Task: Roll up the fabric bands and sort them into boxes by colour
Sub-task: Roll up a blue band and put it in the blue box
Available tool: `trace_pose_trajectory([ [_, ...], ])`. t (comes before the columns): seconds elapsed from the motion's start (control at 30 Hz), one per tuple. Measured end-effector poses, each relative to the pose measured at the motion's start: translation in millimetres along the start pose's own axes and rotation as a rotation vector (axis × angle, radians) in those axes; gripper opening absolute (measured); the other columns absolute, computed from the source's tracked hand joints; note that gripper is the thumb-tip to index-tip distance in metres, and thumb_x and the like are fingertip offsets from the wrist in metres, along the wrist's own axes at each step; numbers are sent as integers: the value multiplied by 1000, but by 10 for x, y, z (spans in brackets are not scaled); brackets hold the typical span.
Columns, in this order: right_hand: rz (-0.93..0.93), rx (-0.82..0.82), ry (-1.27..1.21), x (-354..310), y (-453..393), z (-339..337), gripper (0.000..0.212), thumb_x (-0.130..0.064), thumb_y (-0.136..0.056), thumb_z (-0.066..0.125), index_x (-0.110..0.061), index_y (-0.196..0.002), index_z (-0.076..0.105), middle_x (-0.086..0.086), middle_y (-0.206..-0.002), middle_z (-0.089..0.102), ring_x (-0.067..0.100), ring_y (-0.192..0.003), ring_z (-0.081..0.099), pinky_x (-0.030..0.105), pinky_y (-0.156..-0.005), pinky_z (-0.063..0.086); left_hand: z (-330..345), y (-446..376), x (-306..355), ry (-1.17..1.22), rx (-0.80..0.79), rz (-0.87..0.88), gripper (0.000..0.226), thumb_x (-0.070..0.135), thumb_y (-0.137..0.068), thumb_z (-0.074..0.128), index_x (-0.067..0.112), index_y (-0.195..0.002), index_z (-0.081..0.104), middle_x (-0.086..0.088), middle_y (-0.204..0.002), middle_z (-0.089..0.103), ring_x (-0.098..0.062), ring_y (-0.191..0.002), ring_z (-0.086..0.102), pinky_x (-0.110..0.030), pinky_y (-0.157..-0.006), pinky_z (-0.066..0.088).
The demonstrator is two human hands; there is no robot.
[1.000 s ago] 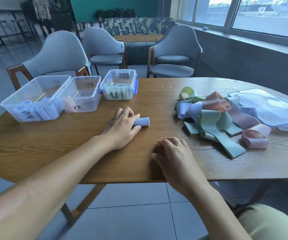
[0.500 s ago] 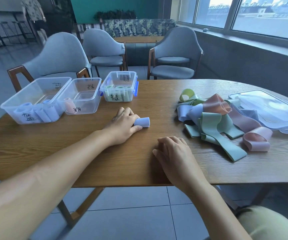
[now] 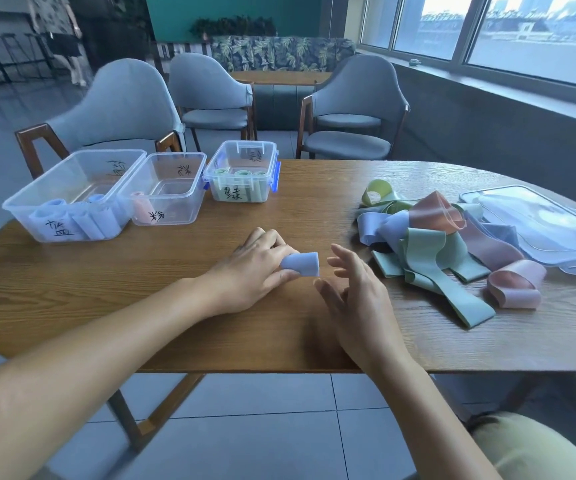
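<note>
Left hand (image 3: 252,271) gripping rolled blue band (image 3: 301,264) just above the table (image 3: 210,327), fingertips hiding behind the roll, right hand (image 3: 355,299) hovering beside it with fingers spread loose, unrolled bands (image 3: 428,244) lying tangled, box (image 3: 72,199) labels being hard to read.

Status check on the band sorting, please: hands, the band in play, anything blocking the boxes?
Left hand grips rolled blue band. Right hand open beside it, holding nothing. Blue box far left, path across table unobstructed.
</note>
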State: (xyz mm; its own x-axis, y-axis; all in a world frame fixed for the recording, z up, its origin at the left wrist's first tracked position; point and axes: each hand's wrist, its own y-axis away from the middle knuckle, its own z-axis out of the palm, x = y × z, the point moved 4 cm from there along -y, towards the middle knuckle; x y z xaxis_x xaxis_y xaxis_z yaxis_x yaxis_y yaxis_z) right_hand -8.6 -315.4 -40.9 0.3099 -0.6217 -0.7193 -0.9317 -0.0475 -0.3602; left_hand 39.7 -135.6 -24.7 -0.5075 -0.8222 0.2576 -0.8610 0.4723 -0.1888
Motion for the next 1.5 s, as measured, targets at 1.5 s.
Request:
trace_pose_trajectory([
  [1.5, -354, -172, 63, -1494, -683, 697, 6, -22, -96, 65, -16, -97, 65, -6, -92, 64, 17, -87, 58, 31, -80, 48, -491, 1858, -1504, 70, 185, -508, 78, 74, -81, 24, 35, -145, 46, 14, -160, 31, -6, -149, 19, -35, -119, 19],
])
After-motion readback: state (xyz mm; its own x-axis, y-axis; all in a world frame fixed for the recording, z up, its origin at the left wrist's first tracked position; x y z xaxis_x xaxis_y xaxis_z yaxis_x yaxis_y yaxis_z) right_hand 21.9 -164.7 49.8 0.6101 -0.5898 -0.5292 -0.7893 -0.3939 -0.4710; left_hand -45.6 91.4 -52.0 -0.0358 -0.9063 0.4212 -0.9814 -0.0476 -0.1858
